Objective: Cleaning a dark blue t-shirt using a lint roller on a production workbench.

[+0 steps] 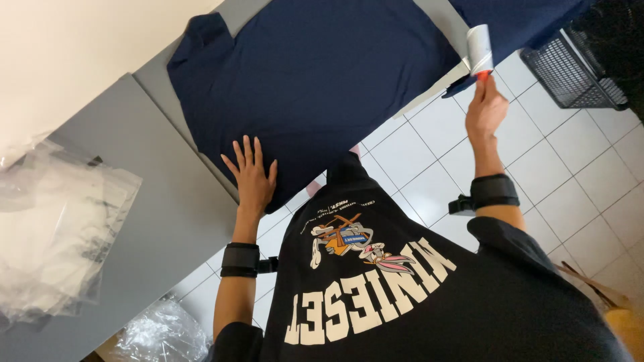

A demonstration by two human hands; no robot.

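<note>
Left hand (253, 175): open, fingers spread wide, palm pressed flat on the near hem of a navy blue T-shirt (315, 87); grips nothing. Black wrist strap (240, 260) on the left forearm. Right hand (486, 110): closed around the red handle of a lint roller (479, 48), whose white roll points away from the person and sits at the right edge of the garment, touching or just above the cloth; which of the two cannot be told. A second black wrist strap (493, 192) on the right forearm. Navy blue T-shirt: laid out flat on a grey bench (168, 221), one sleeve toward the wall at upper left, the lower edge reaching the bench's near edge under the left hand. More dark blue cloth (516, 17) lies just beyond the roller, at the top right. Clear plastic bags (60, 228): a loose pile on the left part of the bench, well apart from the shirt. Further crumpled clear plastic (164, 332) below the bench edge, near the floor. Black mesh basket (573, 70): on the white tiled floor (570, 174) at the right, near the roller hand but apart from it. The person wears a black printed T-shirt (402, 288) with a cartoon figure on the chest.
</note>
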